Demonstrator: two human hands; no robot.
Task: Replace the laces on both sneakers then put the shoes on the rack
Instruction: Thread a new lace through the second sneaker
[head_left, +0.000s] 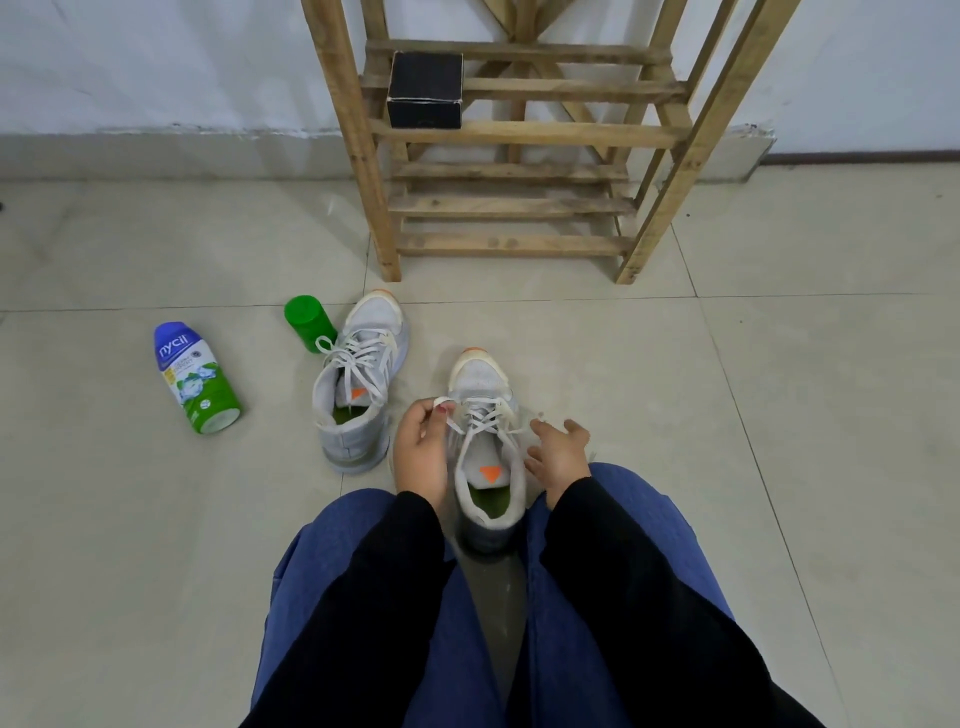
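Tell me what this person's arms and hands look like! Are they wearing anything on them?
Both arms are covered by long black sleeves that reach the wrists: the left sleeve and the right sleeve. The left hand and the right hand are bare, with no gloves. One nail on the left hand has dark red polish. No ring or watch shows.

The pale tiled floor (779, 415) carries a wooden rack (358, 156) standing against the wall, and a black box (425, 91) sits toward the left on one of the rack's upper slatted shelves. Two grey-white sneakers stand on the tiles before the rack, toes pointing at it: the left sneaker (358, 384) just beside a green canister (309, 322), the right sneaker (485, 447) nearer the person's knees. A blue-and-green bottle (195, 376) lies on its side farther left, apart from the rest.
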